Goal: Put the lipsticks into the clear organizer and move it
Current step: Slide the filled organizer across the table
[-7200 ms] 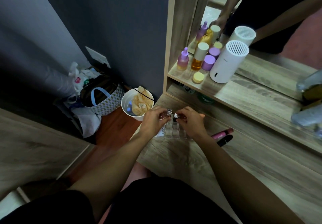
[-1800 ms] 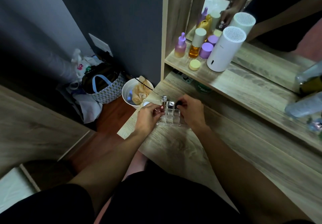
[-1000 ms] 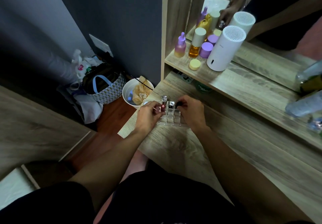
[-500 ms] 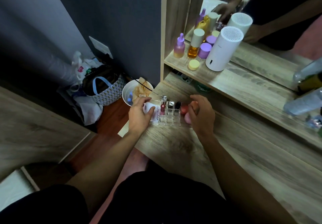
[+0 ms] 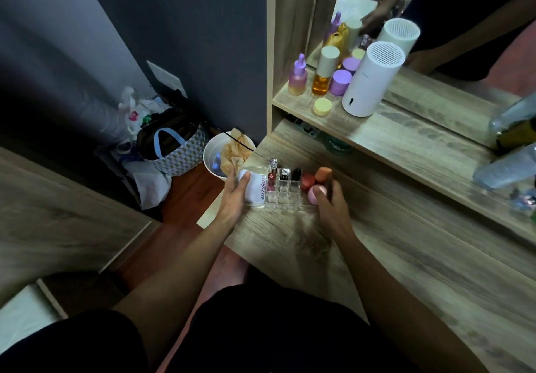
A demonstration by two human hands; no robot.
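The clear organizer stands on the wooden desk near its left corner. Three lipsticks stand upright in its back slots: a red one with a clear cap, a silver-capped one and a black one. A white tube lies in its left section; red, orange and pink makeup sponges sit in its right section. My left hand grips the organizer's left end, thumb on the white tube. My right hand grips its right end beside the pink sponge.
A raised shelf behind the organizer carries a white cylinder, dropper bottles and jars, backed by a mirror. Plastic bottles lie at far right. On the floor left of the desk are a white bin and a patterned bag.
My hands have left the lipsticks in the slots and spread out to the organizer's two ends. The two lipsticks that lay on the desk to the right are gone from there.
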